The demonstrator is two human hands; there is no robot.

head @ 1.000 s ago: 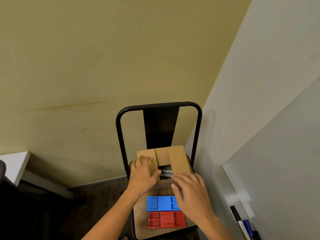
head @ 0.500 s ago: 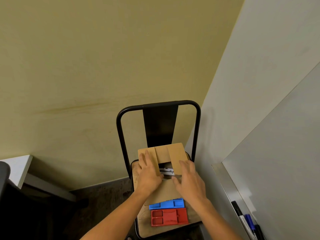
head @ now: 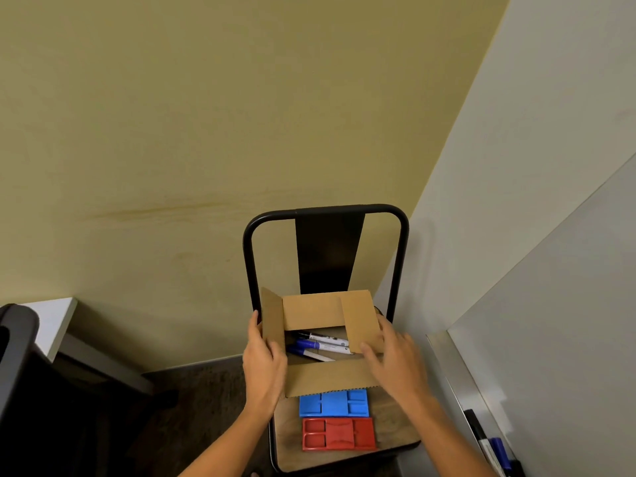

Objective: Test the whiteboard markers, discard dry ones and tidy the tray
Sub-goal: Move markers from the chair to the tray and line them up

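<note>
An open cardboard box [head: 327, 309] sits on a chair seat, its flaps spread. Inside lie three whiteboard markers [head: 321, 344], one black-capped and two blue-capped. My left hand [head: 263, 363] grips the box's left flap and holds it outward. My right hand [head: 394, 356] rests on the right flap, fingers spread. More markers [head: 490, 445] lie in the whiteboard's metal tray [head: 457, 380] at the lower right.
A blue plastic piece [head: 333, 403] and a red one [head: 339, 434] lie on the chair seat [head: 389, 421] in front of the box. The black chair back [head: 328, 249] rises behind. A dark bin [head: 17, 342] and a white desk corner [head: 56, 320] are at the left.
The box's side flaps were folded in over the opening; both hands have pulled them apart, and the markers inside now show.
</note>
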